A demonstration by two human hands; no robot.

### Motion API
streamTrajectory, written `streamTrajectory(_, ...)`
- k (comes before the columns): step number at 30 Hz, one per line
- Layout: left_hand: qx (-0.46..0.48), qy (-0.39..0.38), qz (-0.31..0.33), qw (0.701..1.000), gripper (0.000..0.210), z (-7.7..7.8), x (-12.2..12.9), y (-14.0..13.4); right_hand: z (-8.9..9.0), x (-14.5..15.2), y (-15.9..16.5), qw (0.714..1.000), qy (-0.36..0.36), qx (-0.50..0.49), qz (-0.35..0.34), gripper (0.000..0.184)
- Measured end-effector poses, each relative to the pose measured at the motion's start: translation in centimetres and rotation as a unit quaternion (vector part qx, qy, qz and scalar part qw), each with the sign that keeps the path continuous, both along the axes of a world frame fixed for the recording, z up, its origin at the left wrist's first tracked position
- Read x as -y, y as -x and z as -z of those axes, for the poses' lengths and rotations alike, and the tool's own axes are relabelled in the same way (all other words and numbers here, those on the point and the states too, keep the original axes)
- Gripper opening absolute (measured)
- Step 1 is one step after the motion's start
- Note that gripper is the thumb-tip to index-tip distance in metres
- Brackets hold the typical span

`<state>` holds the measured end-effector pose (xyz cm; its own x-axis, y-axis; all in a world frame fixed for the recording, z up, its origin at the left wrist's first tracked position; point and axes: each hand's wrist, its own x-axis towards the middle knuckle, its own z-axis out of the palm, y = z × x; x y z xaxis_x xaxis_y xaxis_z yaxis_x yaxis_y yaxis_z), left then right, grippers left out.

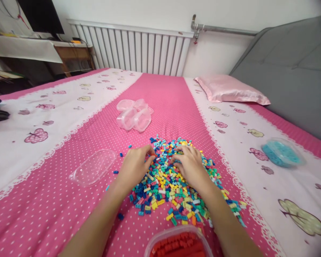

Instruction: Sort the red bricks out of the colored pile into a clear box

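Observation:
Many small toy bricks [163, 178] in blue, yellow, green, white and other colours lie in a loose pile on the pink bedspread. At the pile's left side is my left hand [136, 162], thumb and forefinger pinched on a small red brick [153, 155]. My right hand [189, 162] rests over the pile's upper right part, its curved fingers apart and touching bricks; nothing shows in its grasp. Close to me, between my forearms, stands a clear plastic box [160, 233] with red bricks [176, 246] in it, cut off by the lower picture edge.
A clear lid [95, 167] lies left of the pile. Farther off are several clear containers [135, 116]. To the right, a lidded box [282, 153] holds light-blue bricks. A pink pillow [230, 88] rests against the grey headboard [289, 67]; a radiator [133, 46] lines the wall.

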<state>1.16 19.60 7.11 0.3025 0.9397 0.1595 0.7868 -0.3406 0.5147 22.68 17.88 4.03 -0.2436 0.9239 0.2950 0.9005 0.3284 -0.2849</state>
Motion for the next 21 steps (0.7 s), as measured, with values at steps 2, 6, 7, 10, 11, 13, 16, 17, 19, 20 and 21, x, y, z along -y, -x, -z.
streamTrajectory(2,0.000,0.001,-0.001,1.000,0.004,0.0,0.0,0.0,-0.3,0.0,-0.5,1.000,0.002,0.001,0.011,0.015)
streamTrajectory(6,0.004,-0.001,-0.003,1.000,0.004,0.0,0.1,0.1,-1.1,0.0,-1.3,1.000,0.008,0.002,0.021,0.017)
streamTrajectory(7,0.003,-0.002,-0.001,1.000,0.004,0.0,0.1,0.1,-1.2,0.0,-1.4,1.000,0.015,0.010,0.026,0.017)
streamTrajectory(10,-0.001,-0.004,0.012,1.000,0.004,-0.1,0.0,0.0,-1.3,0.2,-1.1,0.998,0.032,0.037,0.036,0.022)
streamTrajectory(11,-0.002,-0.005,0.016,1.000,0.004,-0.1,0.0,0.0,-1.2,0.3,-1.0,0.998,0.035,0.042,0.038,0.025)
streamTrajectory(13,-0.002,-0.008,0.021,1.000,0.004,-0.1,0.0,-0.1,-1.1,0.4,-0.8,0.998,0.033,0.042,0.042,0.028)
streamTrajectory(16,-0.003,-0.013,0.023,1.000,0.004,-0.1,0.0,-0.1,-0.8,0.5,-0.4,0.998,0.029,0.032,0.037,0.025)
streamTrajectory(17,-0.003,-0.014,0.024,1.000,0.004,-0.1,0.0,-0.1,-0.7,0.4,-0.4,0.999,0.029,0.027,0.031,0.023)
streamTrajectory(19,0.000,-0.014,0.027,1.000,0.004,-0.1,0.0,-0.1,-0.5,0.4,-0.2,0.999,0.030,0.017,0.021,0.019)
streamTrajectory(20,0.001,-0.014,0.028,1.000,0.004,-0.1,0.0,-0.1,-0.4,0.3,-0.1,0.999,0.029,0.013,0.019,0.018)
streamTrajectory(21,0.003,-0.014,0.030,0.999,0.004,-0.1,0.0,-0.1,-0.4,0.2,-0.1,0.999,0.028,0.008,0.020,0.017)
